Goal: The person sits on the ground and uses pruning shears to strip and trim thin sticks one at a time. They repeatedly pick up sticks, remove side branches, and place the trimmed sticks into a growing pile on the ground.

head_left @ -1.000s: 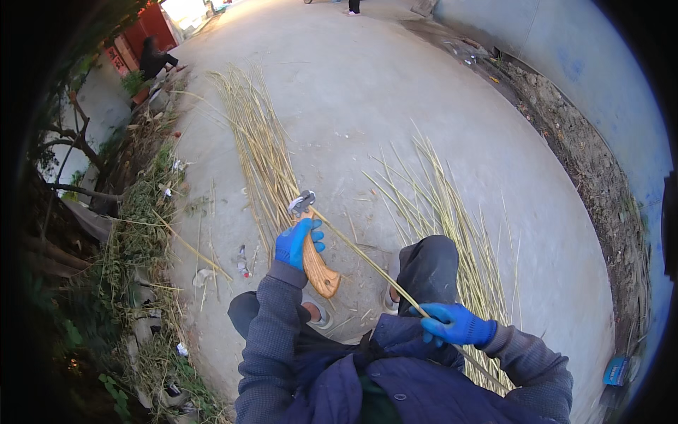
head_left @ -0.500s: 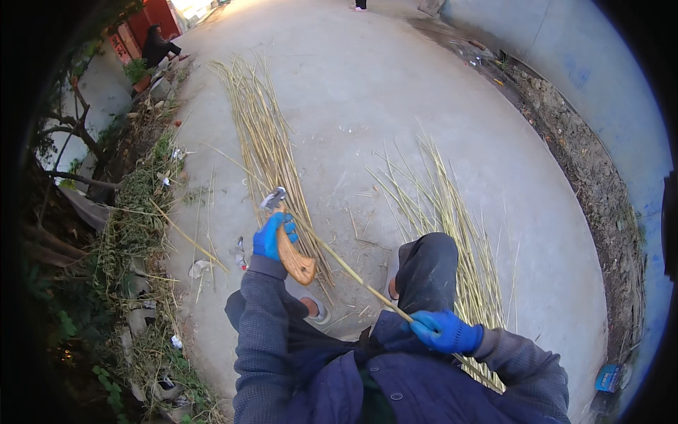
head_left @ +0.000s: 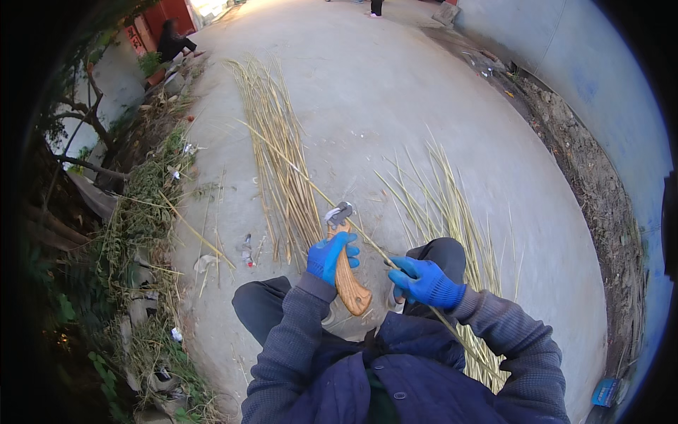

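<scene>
My left hand, in a blue glove, is closed round a hand tool with a curved wooden handle and a small grey metal head. Against that head lies a long thin dry stalk, slanting from the far left down to the near right. My right hand, also blue-gloved, grips the stalk a little to the right of the tool. Its near end passes under my right forearm. How the metal head meets the stalk is too small to tell.
A bundle of tan stalks lies ahead to the left on the concrete. Greener stalks lie at my right, partly behind my knee. Weeds and litter line the left edge; a blue wall runs along the right. A person sits far left.
My left hand has moved the tool right, along the stalk. My right hand has come up and slightly left, so the hands are closer together. The view has shifted a little.
</scene>
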A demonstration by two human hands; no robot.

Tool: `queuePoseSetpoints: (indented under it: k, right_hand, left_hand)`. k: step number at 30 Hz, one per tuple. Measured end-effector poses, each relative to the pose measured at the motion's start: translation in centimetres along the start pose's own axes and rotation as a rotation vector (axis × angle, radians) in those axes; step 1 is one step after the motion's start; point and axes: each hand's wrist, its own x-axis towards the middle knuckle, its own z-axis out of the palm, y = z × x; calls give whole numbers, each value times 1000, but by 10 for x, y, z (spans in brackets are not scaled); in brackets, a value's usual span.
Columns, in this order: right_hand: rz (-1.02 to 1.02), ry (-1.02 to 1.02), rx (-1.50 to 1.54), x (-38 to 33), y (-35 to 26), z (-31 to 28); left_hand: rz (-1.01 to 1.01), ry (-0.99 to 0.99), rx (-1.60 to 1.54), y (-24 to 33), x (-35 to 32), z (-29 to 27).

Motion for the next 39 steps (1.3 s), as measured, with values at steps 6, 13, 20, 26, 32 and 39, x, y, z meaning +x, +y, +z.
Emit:
queuePoseSetpoints:
  k: [6,13,20,26,32,39]
  right_hand:
    - [-405,114,-506,-3,13,18]
    - [-487,164,-920,-168,77,-58]
    - [-99,454,-1399,-331,187,-156]
    - [78,605,-1612,-437,246,-202]
    - [248,588,-1625,-421,278,-195]
    - [513,497,-1533,-389,327,-144]
  left_hand:
    - [95,136,-60,11,37,-67]
    - [264,458,-65,98,82,-244]
    - [372,575,-26,160,72,-339]
    - [427,653,-46,210,47,-401]
    - [365,538,23,185,42,-385]
    - [131,209,-22,104,68,-268]
